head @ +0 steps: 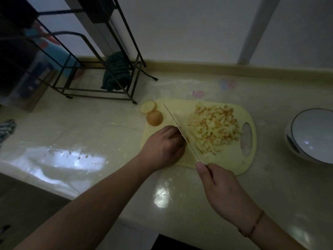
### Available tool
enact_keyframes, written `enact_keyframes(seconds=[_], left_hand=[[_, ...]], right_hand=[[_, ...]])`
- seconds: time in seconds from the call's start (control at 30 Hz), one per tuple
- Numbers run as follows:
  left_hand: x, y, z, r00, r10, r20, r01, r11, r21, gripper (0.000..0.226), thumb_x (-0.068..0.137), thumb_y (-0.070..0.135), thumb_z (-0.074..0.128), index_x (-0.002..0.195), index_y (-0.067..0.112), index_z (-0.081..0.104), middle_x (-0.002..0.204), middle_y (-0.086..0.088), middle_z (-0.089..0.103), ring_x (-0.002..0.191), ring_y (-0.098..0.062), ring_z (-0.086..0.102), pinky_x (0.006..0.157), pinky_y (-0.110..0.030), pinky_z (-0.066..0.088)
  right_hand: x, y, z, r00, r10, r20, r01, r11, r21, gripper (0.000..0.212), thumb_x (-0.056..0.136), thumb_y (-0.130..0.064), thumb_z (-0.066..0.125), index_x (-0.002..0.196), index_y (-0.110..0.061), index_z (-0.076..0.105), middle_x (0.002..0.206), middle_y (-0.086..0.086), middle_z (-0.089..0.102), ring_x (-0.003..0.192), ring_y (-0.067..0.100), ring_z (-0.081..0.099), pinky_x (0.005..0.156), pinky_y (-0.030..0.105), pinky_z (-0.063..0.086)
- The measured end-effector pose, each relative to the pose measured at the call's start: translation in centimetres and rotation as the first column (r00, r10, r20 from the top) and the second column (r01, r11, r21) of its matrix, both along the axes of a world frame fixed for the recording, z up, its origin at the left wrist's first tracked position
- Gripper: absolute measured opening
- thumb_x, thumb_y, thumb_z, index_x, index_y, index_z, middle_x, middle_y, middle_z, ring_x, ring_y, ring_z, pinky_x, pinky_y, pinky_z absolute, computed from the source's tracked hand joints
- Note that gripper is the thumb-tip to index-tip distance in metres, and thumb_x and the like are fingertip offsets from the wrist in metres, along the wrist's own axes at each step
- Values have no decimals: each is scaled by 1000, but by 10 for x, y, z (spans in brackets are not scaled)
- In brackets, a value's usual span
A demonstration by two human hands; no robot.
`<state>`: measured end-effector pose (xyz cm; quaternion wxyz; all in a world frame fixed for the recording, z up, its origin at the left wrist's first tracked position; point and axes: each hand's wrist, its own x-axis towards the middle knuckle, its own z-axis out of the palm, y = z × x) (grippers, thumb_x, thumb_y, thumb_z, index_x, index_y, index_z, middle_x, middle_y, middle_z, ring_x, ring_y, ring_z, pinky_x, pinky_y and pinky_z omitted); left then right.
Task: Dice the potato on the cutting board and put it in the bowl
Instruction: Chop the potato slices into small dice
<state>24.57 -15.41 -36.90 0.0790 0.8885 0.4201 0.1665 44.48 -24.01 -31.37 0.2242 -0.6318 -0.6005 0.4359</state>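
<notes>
Head view. Risk: knife [182, 132] blade runs just beside the left hand [163, 147] fingers; a slip would nick them. Left hand curled, pressing a mostly hidden potato piece on the cutting board [225, 159]. Right hand [223, 190] grips the knife handle. Diced potato [214, 127] heaped mid-board; two offcuts [151, 112] at the board's far-left corner. Bowl [313, 136] at the counter's right edge, no potato seen inside.

**Hidden and cut off**

Left hand [163, 145]: fingertips hidden behind the knife [182, 133] blade, whatever lies under them unseen. Knife handle buried in the right hand [223, 192]. Bowl [311, 136] clipped by the right edge. Rack [72, 51] contents too dark to identify.
</notes>
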Motion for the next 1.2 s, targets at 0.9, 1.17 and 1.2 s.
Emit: enact_keyframes(seconds=[0.9, 1.17, 1.2], left_hand=[[-9, 13, 0, 997, -66, 30, 66, 998, -3, 21, 86, 23, 75, 102, 8, 77, 107, -14, 69, 86, -31, 65, 75, -38, 53], [-10, 11, -2, 998, -42, 38, 43, 999, -27, 24, 88, 29, 70, 99, 8, 77, 107, -14, 68, 89, -31, 65, 78, -34, 49], [-11, 11, -2, 998, -41, 45, 42, 999, -30, 24, 87, 27, 73, 100, 8, 77, 107, -14, 68, 91, -31, 65, 78, -34, 51]], right_hand=[[11, 8, -5, 999, 6, 45, -4, 999, -48, 57, 86, -61, 21, 61, -17, 48, 54, -4, 51, 53, 5, 49, 54, 17, 37], [18, 5, -3, 997, -62, -39, 57, 991, -120, 67, 81, -67, 23, 64, -8, 49, 50, -1, 49, 44, 6, 43, 53, 29, 36], [17, 5, -2, 998, -56, -36, 51, 993, -110, 66, 81, -67, 23, 64, -8, 49, 51, 1, 50, 46, 8, 45, 53, 31, 39]])
